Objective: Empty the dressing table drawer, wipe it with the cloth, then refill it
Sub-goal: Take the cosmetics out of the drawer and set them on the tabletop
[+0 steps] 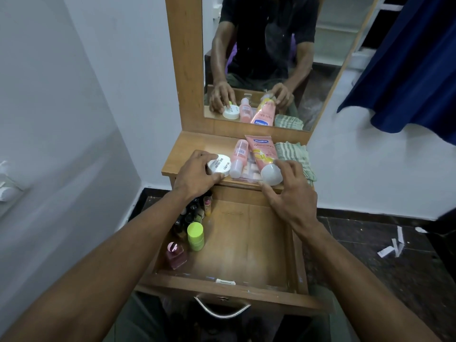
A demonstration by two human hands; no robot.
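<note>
The wooden dressing table drawer point(246, 243) is pulled all the way out toward the person, and most of its floor is bare wood. Along its left side there's a lime-green capped jar point(195, 236), a small pink glass perfume bottle point(175, 255) near the front corner, and a cluster of dark little nail polish bottles point(195, 211) further back, partly hidden under the left forearm.

Up on the wooden tabletop point(192, 149), the left hand point(197, 176) has its fingers curled around a round white lidded jar point(219, 166), gripping it by the rim. The right hand point(283, 191) is loosely spread, thumb and fingertips touching the white cap of a pink squeeze tube of lotion point(261, 154), which lies flat. Can't really tell if it's actually gripping the cap or just resting on it.

Between jar and tube lies a small pink bottle with a white cap point(239, 154), on top of a clear flat plastic case point(249, 171). The striped grey-green cloth point(296, 154) sits folded at the right edge of the top, just beside the tube.

Behind it all is the wood-framed mirror point(271, 58), and a dark blue fabric point(407, 70) hangs at the right.
</note>
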